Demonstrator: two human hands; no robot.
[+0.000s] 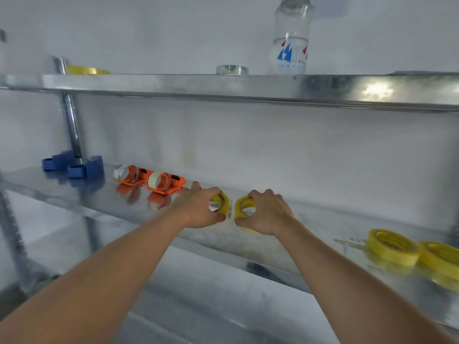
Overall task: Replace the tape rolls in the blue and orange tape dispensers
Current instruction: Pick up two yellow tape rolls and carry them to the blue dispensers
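Observation:
Two blue tape dispensers [74, 165] stand at the far left of the middle metal shelf [248, 247]. To their right lie two orange tape dispensers [151, 180], each with a pale, nearly used-up roll on it. At the shelf's middle my left hand [201, 209] grips one small yellow tape roll [222, 202] on edge. Right beside it my right hand [267, 212] grips a second yellow tape roll [242, 206]. The two rolls almost touch.
Two larger yellow tape rolls [412, 252] lie flat at the shelf's right end. The upper shelf [248, 86] carries a clear bottle [291, 38], a silvery tape roll [232, 70] and a yellow roll [87, 70]. A metal upright [72, 125] stands behind the blue dispensers.

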